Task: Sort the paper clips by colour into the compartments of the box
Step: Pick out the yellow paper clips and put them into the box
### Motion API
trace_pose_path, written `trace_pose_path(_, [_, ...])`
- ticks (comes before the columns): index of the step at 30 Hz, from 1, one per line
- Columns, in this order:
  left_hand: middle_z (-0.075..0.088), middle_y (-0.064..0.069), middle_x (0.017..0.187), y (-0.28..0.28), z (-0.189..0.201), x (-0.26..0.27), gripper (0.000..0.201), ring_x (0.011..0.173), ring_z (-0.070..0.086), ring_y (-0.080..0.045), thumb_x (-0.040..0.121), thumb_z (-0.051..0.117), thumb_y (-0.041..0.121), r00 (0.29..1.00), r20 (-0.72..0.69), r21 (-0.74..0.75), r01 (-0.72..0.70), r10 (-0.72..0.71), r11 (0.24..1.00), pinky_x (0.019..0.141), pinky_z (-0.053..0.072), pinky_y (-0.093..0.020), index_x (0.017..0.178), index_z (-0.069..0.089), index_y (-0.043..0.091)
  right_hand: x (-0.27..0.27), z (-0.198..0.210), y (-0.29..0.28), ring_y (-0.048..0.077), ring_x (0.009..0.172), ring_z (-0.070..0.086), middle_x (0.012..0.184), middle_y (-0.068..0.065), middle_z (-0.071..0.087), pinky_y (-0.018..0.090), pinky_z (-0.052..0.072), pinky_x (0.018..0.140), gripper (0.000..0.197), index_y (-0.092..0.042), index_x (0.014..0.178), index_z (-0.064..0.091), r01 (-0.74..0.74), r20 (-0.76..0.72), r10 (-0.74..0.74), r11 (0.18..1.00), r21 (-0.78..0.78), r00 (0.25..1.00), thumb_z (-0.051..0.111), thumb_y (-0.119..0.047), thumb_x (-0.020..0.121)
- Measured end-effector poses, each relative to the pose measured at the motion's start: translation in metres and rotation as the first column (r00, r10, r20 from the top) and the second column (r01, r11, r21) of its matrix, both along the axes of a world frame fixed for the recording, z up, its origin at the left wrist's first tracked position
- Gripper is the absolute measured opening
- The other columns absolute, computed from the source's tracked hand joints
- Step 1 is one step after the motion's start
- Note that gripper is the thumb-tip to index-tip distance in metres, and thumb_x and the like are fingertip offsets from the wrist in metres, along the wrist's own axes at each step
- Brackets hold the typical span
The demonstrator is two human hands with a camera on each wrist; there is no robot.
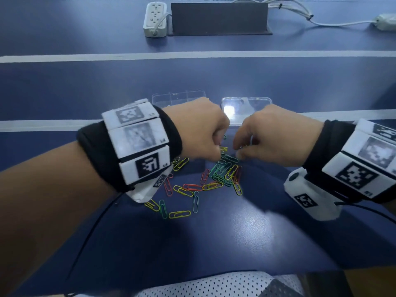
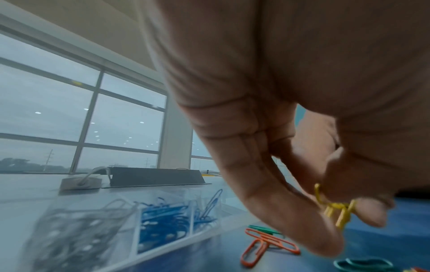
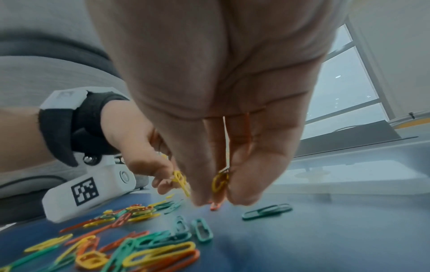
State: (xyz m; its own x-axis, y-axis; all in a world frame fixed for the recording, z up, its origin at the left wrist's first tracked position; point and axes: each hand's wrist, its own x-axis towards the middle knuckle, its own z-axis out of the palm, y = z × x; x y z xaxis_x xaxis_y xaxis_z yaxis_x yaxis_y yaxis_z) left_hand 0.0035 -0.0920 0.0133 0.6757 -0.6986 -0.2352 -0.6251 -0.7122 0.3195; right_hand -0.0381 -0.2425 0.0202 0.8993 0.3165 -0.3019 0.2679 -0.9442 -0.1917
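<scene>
Dozens of coloured paper clips [image 1: 205, 179], yellow, green, orange and a few blue, lie scattered in a loose pile on a dark blue table [image 1: 257, 232], close to the person. Both hands hover over the far edge of that pile, nearly meeting. The left hand [image 1: 197, 129] is curled into a loose fist, and its thumb and fingertips pinch a small bunch of yellow clips [image 2: 337, 209], plain in the left wrist view. The right hand [image 1: 272, 138] points its fingers down, and two of them pinch another yellow clip [image 3: 220, 181] just above the table, with an orange clip [image 3: 215, 206] lying right below the fingertips.

Just beyond the hands sits a clear plastic box [image 1: 177, 98] with compartments. In the left wrist view one compartment holds silver clips [image 2: 74, 233] and the two next to it hold blue clips [image 2: 163, 220]. To the right of the box lies its clear lid [image 1: 246, 103], flat on the table and catching a bright glare.

Each wrist wears a black band carrying white blocks printed with square black-and-white markers [image 1: 147, 166]. At the far side of the table stand a white power strip [image 1: 155, 19] and a dark raised panel [image 1: 218, 18], with white cables [image 1: 300, 13] trailing to the right. Large windows [image 2: 81, 119] show grey sky behind.
</scene>
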Motion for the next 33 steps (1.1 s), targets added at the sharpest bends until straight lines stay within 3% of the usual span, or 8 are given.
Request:
trace_pose_path(4, [0.054, 0.01, 0.056, 0.021, 0.002, -0.003, 0.012, 0.054, 0.049, 0.003, 0.068, 0.062, 0.019, 0.996, -0.082, -0.052, -0.047, 0.043, 0.998, 0.064, 0.047, -0.025, 0.076, 0.055, 0.025, -0.011, 0.0, 0.004, 0.008, 0.072, 0.048, 0.089, -0.008, 0.073, 0.014, 0.037, 0.062, 0.026, -0.028, 0.094, 0.073, -0.061, -0.026, 0.06, 0.998, -0.014, 0.998, 0.054, -0.014, 0.084])
trace_pose_path(7, [0.059, 0.007, 0.067, 0.028, 0.001, -0.01, 0.028, 0.058, 0.05, 0.001, 0.075, 0.053, 0.015, 0.987, -0.16, -0.042, -0.027, 0.02, 0.999, 0.064, 0.043, -0.018, 0.095, 0.057, 0.035, -0.025, -0.002, 0.011, 0.019, 0.079, 0.059, 0.083, -0.002, 0.071, 0.026, 0.049, 0.075, 0.016, -0.025, 0.086, 0.071, -0.095, -0.068, 0.091, 0.994, -0.06, 0.994, 0.055, -0.026, 0.083])
trace_pose_path(12, [0.05, 0.003, 0.064, 0.022, -0.002, -0.02, 0.026, 0.061, 0.045, -0.005, 0.083, 0.042, 0.012, 0.98, -0.196, 0.015, 0.028, -0.025, 0.999, 0.057, 0.033, -0.013, 0.061, 0.042, 0.027, -0.034, -0.008, 0.024, 0.028, 0.076, 0.054, 0.064, 0.001, 0.046, 0.027, 0.04, 0.064, 0.038, -0.019, 0.063, 0.049, -0.041, -0.141, 0.013, 0.979, -0.199, 0.99, 0.062, -0.053, 0.075])
trace_pose_path(19, [0.043, 0.0, 0.059, 0.017, -0.005, -0.027, 0.024, 0.058, 0.042, -0.011, 0.087, 0.039, 0.023, 0.958, -0.28, 0.026, -0.062, 0.067, 0.998, 0.054, 0.031, -0.026, 0.063, 0.039, 0.022, -0.034, -0.007, 0.013, 0.027, 0.078, 0.058, 0.077, 0.005, 0.064, 0.028, 0.048, 0.067, 0.016, -0.013, 0.078, 0.065, 0.009, -0.096, -0.026, 0.985, -0.17, 0.995, 0.055, -0.025, 0.076])
trace_pose_path(25, [0.047, 0.01, 0.067, 0.019, -0.011, -0.034, 0.025, 0.071, 0.047, -0.009, 0.074, 0.063, 0.048, 0.994, -0.073, 0.08, 0.086, -0.08, 0.993, 0.066, 0.042, -0.026, 0.076, 0.051, 0.027, -0.025, 0.002, 0.009, 0.013, 0.068, 0.043, 0.065, -0.012, 0.05, 0.025, 0.043, 0.071, 0.02, -0.028, 0.095, 0.065, -0.019, -0.043, 0.017, 0.999, -0.033, 0.999, 0.055, -0.024, 0.079])
trace_pose_path(28, [0.056, 0.006, 0.083, 0.016, -0.015, -0.034, 0.021, 0.089, 0.054, -0.017, 0.075, 0.066, 0.044, 0.993, -0.05, 0.12, 0.108, -0.103, 0.987, 0.083, 0.048, -0.033, 0.082, 0.059, 0.025, -0.021, 0.0, 0.013, 0.012, 0.062, 0.041, 0.065, -0.008, 0.053, 0.026, 0.044, 0.072, 0.033, -0.034, 0.11, 0.064, -0.032, -0.026, 0.032, 0.999, 0.016, 0.999, 0.054, -0.02, 0.082])
trace_pose_path(31, [0.06, 0.002, 0.089, 0.014, -0.015, -0.036, 0.016, 0.092, 0.058, -0.022, 0.077, 0.065, 0.036, 0.994, -0.032, 0.141, 0.11, -0.106, 0.984, 0.083, 0.051, -0.036, 0.085, 0.066, 0.022, -0.017, -0.004, 0.016, 0.011, 0.056, 0.036, 0.055, -0.011, 0.037, 0.023, 0.036, 0.068, 0.034, -0.035, 0.108, 0.065, -0.061, -0.023, 0.061, 0.998, 0.014, 0.998, 0.053, -0.018, 0.081])
trace_pose_path(33, [0.061, -0.001, 0.087, 0.014, -0.016, -0.036, 0.011, 0.089, 0.06, -0.025, 0.079, 0.06, 0.03, 0.993, -0.025, 0.124, 0.114, -0.111, 0.986, 0.081, 0.052, -0.037, 0.081, 0.066, 0.022, -0.017, -0.005, 0.019, 0.015, 0.062, 0.037, 0.059, -0.007, 0.045, 0.023, 0.035, 0.067, 0.029, -0.03, 0.102, 0.067, -0.074, -0.004, 0.074, 0.997, -0.007, 0.997, 0.052, -0.019, 0.081])
